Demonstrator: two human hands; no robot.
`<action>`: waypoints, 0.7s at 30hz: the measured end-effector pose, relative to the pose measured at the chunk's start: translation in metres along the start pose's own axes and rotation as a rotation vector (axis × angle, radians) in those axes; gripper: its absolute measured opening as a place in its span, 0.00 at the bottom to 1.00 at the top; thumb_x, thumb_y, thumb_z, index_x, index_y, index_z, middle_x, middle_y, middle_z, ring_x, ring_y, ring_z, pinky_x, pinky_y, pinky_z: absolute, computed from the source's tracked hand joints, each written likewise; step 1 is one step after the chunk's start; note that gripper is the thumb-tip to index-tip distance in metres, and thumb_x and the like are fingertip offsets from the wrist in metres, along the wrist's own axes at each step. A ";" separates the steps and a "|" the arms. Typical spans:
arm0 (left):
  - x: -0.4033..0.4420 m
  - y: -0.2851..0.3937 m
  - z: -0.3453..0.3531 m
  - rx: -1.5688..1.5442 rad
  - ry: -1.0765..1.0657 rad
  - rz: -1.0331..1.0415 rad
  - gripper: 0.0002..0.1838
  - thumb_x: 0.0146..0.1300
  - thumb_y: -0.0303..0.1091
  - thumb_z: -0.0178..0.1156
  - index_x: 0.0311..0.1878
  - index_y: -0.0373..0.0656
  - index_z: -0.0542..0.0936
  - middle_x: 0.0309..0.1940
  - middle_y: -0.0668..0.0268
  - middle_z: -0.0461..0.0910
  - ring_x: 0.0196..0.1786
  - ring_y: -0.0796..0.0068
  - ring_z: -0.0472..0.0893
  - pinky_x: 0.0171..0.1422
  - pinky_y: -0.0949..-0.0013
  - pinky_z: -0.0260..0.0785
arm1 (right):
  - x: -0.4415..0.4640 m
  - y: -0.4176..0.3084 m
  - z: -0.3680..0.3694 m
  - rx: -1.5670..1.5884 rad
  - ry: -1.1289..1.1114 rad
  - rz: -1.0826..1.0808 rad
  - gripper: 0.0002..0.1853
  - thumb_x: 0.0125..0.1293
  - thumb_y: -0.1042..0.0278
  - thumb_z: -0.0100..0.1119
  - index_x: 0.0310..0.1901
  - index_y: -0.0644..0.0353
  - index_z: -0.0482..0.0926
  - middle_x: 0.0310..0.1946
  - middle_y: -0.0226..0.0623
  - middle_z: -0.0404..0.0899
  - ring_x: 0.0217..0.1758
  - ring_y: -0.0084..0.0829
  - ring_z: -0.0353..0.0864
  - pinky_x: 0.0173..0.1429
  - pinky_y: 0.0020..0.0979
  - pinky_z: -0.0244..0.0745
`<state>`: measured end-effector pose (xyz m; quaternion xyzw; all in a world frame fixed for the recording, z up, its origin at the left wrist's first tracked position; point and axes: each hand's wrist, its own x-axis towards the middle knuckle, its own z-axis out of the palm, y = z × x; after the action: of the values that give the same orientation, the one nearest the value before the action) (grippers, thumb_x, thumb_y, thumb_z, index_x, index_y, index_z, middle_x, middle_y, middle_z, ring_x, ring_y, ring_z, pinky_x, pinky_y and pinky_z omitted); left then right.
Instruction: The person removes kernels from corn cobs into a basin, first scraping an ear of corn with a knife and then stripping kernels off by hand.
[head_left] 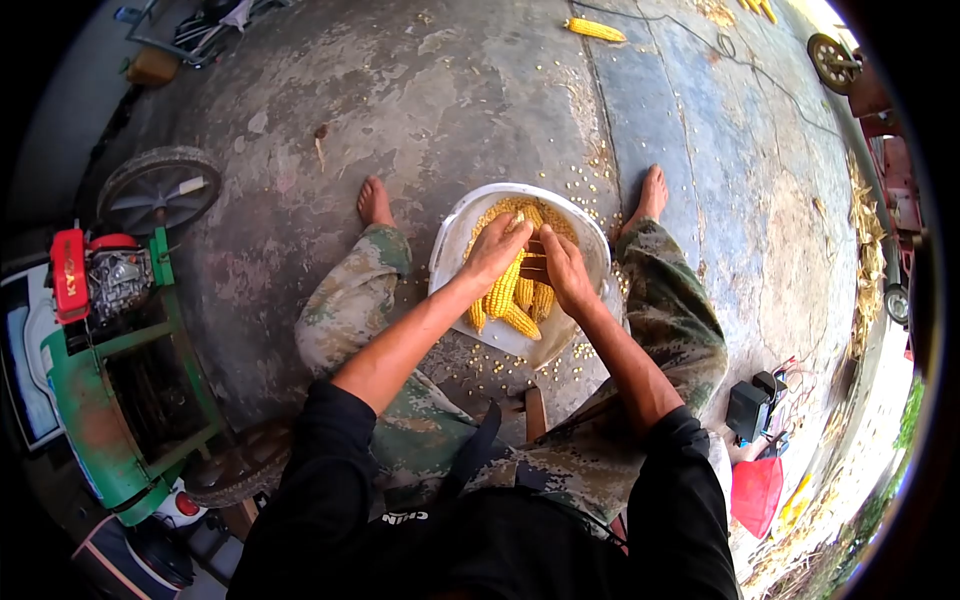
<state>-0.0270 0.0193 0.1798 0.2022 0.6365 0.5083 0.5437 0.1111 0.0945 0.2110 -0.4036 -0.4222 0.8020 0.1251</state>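
Between my legs stands a white basin (447, 238) holding loose kernels and several yellow corn cobs (522, 322). My left hand (494, 248) is wrapped round the upper part of a corn cob (503, 290), whose lower part points toward me over the basin. Close beside it, my right hand (563, 268) has its fingers bent toward the same cob, over the basin's middle. Whether the right fingers grip the cob is hidden. Kernels lie scattered on the floor around the basin.
A corn cob (595, 30) lies on the floor ahead. At the left stand a green machine (110, 415) with a red engine and a wheel (160, 190). A black box (747, 410) and a red object (756, 493) are at the right. My bare feet flank the basin.
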 end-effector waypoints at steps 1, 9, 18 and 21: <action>0.005 -0.012 0.000 0.027 0.067 0.020 0.25 0.72 0.48 0.59 0.59 0.35 0.74 0.48 0.64 0.78 0.50 0.77 0.77 0.52 0.71 0.72 | 0.001 0.002 0.001 0.003 -0.012 0.009 0.31 0.78 0.42 0.43 0.57 0.68 0.75 0.46 0.40 0.79 0.40 0.30 0.83 0.47 0.32 0.82; 0.000 -0.009 0.002 0.399 0.203 0.114 0.32 0.67 0.49 0.65 0.58 0.27 0.72 0.53 0.54 0.80 0.54 0.72 0.79 0.52 0.69 0.75 | 0.004 0.011 -0.003 0.014 -0.049 0.040 0.29 0.79 0.43 0.42 0.53 0.67 0.76 0.40 0.41 0.81 0.39 0.30 0.83 0.47 0.32 0.82; -0.013 0.030 -0.003 0.358 0.039 -0.030 0.28 0.65 0.55 0.64 0.46 0.33 0.78 0.42 0.55 0.82 0.45 0.68 0.82 0.47 0.65 0.75 | 0.005 0.005 -0.005 0.065 -0.078 0.057 0.31 0.79 0.41 0.39 0.56 0.68 0.75 0.41 0.44 0.82 0.42 0.32 0.84 0.47 0.34 0.82; -0.005 0.012 -0.004 -0.156 -0.029 -0.060 0.21 0.73 0.51 0.56 0.53 0.42 0.78 0.31 0.73 0.76 0.31 0.82 0.78 0.33 0.75 0.74 | 0.005 0.007 -0.003 0.081 0.053 0.046 0.33 0.78 0.40 0.40 0.59 0.68 0.74 0.45 0.44 0.81 0.41 0.33 0.84 0.48 0.35 0.82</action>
<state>-0.0328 0.0185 0.1923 0.1473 0.5929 0.5367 0.5821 0.1110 0.0949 0.2018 -0.4290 -0.3766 0.8100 0.1341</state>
